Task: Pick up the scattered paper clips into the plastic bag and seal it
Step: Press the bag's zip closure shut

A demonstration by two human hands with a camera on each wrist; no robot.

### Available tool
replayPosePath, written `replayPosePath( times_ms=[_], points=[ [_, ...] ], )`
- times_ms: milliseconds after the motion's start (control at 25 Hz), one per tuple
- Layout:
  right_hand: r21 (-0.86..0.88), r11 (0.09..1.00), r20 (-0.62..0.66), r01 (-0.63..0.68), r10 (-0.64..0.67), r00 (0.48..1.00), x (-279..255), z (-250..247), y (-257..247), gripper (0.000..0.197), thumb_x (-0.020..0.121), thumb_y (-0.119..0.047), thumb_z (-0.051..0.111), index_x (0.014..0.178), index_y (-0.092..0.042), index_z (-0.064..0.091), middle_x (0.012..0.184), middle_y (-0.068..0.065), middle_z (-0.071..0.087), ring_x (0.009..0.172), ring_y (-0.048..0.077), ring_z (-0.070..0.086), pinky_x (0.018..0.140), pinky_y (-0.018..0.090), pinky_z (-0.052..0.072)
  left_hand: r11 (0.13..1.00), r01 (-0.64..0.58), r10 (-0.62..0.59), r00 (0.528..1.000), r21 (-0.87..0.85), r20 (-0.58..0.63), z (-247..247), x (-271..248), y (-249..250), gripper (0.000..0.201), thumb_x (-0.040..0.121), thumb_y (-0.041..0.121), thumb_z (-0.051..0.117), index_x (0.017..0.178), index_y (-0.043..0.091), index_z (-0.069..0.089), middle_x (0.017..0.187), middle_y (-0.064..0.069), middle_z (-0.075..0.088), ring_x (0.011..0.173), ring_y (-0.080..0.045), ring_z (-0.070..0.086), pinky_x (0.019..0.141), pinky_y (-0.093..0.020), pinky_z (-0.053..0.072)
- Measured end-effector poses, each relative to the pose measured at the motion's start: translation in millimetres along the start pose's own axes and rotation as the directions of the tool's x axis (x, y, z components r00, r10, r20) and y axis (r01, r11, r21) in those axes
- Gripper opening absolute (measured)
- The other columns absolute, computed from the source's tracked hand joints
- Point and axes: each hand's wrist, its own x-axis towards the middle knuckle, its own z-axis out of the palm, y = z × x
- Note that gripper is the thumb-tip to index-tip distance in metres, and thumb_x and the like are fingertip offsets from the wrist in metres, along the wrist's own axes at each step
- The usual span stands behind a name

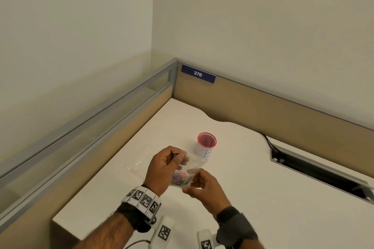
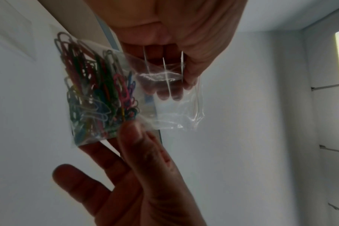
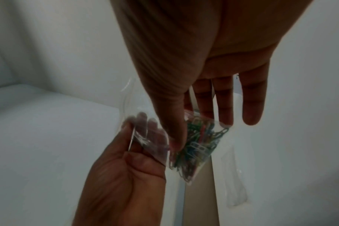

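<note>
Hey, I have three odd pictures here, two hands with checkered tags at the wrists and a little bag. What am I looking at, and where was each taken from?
No machine here: a person works with bare hands. The wide picture comes from a head-worn camera. The two close ones come from cameras on the wrists, near the checkered tags. The left hand pinches the top of a clear plastic bag, and the right hand pinches it lower down. Coloured paper clips sit inside. On the white desk stands a red-rimmed cup.
</note>
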Motion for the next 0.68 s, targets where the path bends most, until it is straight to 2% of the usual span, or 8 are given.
replayPosePath(
  times_ms=[80,160,280,400,480,600,680],
  points=[
    [-0.053,0.999,-0.035,0.012,-0.014,0.999,1,-13,7,0.018,0.083,-0.016,0.072,0.1,-0.014,0.065,0.095,0.004,0.073,0.084,0.021,0.069,0.077,0.033,0.061,1.0,0.011,-0.011,0.999,0.002,-0.039,15,-3,1,0.012,0.098,0.009,0.059,0.099,0.012,0.07,0.087,-0.005,0.077,0.086,-0.022,0.074,0.074,-0.034,0.061],
    [-0.067,0.998,-0.058,0.004,-0.007,0.998,-2,-28,15,0.005,0.086,-0.01,0.066,0.091,-0.009,0.067,0.087,0.009,0.073,0.073,0.021,0.067,0.073,0.031,0.06,1.0,0.022,-0.021,0.995,0.014,-0.099,24,-6,0,0.013,0.099,0.01,0.057,0.099,0.014,0.07,0.088,-0.005,0.076,0.084,-0.022,0.073,0.073,-0.033,0.062],
    [-0.079,0.997,-0.083,0.003,-0.01,0.997,-4,-46,23,0.008,0.088,-0.007,0.061,0.088,-0.011,0.068,0.084,0.006,0.072,0.074,0.017,0.065,0.072,0.03,0.059,0.999,0.003,0.003,0.987,0.04,-0.161,27,-1,6,0.013,0.1,0.014,0.055,0.1,0.014,0.069,0.089,-0.003,0.077,0.081,-0.02,0.073,0.074,-0.037,0.061],
    [0.006,0.996,-0.112,0.087,-0.086,0.99,0,-52,13,0.013,0.09,-0.02,0.062,0.101,-0.023,0.065,0.096,-0.006,0.07,0.09,0.014,0.067,0.077,0.026,0.059,0.998,0.001,0.005,0.993,0.057,-0.117,29,5,9,0.013,0.1,0.014,0.056,0.099,0.015,0.069,0.089,-0.004,0.077,0.084,-0.021,0.074,0.077,-0.038,0.061],
    [0.053,0.984,-0.129,0.172,-0.164,0.978,5,-49,-3,0.02,0.087,-0.029,0.067,0.106,-0.028,0.063,0.1,-0.01,0.07,0.094,0.009,0.066,0.081,0.024,0.058,0.999,-0.002,0.006,0.996,0.046,-0.089,31,7,9,0.014,0.1,0.011,0.055,0.099,0.013,0.069,0.09,-0.007,0.077,0.085,-0.026,0.074,0.079,-0.042,0.061],
    [0.146,0.962,-0.25,0.23,-0.189,0.95,16,-49,-20,0.008,0.088,-0.022,0.067,0.092,-0.016,0.071,0.09,0.002,0.073,0.083,0.019,0.067,0.072,0.026,0.058,0.999,-0.005,0.008,0.998,0.047,-0.057,32,13,4,0.016,0.101,0.009,0.054,0.101,0.011,0.07,0.089,-0.009,0.078,0.084,-0.029,0.074,0.08,-0.044,0.061],
    [0.213,0.945,-0.271,0.249,-0.188,0.944,23,-53,-25,0.011,0.089,-0.014,0.064,0.083,-0.009,0.071,0.086,0.008,0.073,0.078,0.022,0.066,0.065,0.027,0.056,0.999,-0.016,0.019,0.998,0.044,-0.061,30,16,3,0.018,0.101,0.009,0.053,0.1,0.012,0.07,0.087,-0.009,0.078,0.084,-0.029,0.074,0.079,-0.041,0.06]
  ],
)
